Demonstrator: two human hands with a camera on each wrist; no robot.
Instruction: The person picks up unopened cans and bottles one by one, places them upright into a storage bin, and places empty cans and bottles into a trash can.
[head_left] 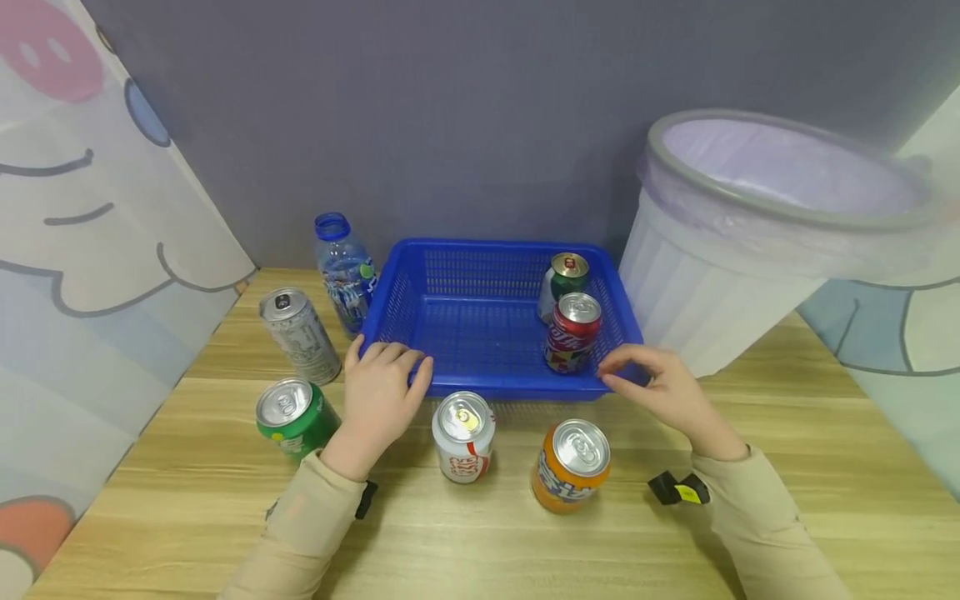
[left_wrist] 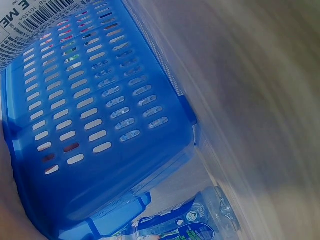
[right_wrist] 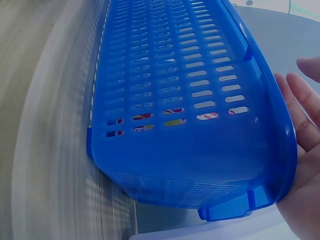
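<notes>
A blue plastic basket (head_left: 495,387) with slotted walls stands in front of me. My left hand (head_left: 378,387) has its fingers bent over the rim at the near left corner; reddish patches show through the slots in the left wrist view. At the near right corner my right hand (head_left: 660,387) hovers by the rim, thumb and fingers apart, the palm side close to the rim in the right wrist view. Inside, at the right, stand a red can (head_left: 573,333) and a green and white can (head_left: 558,283). A white cola can (head_left: 463,437) and an orange soda can (head_left: 570,467) stand before the basket.
Left of the basket stand a green can (head_left: 297,417), a silver can (head_left: 300,333) and a clear plastic bottle (head_left: 347,275) with a blue neck. A white bin (head_left: 712,275) with a liner rises close on the right. Behind runs a grey wall (head_left: 450,125).
</notes>
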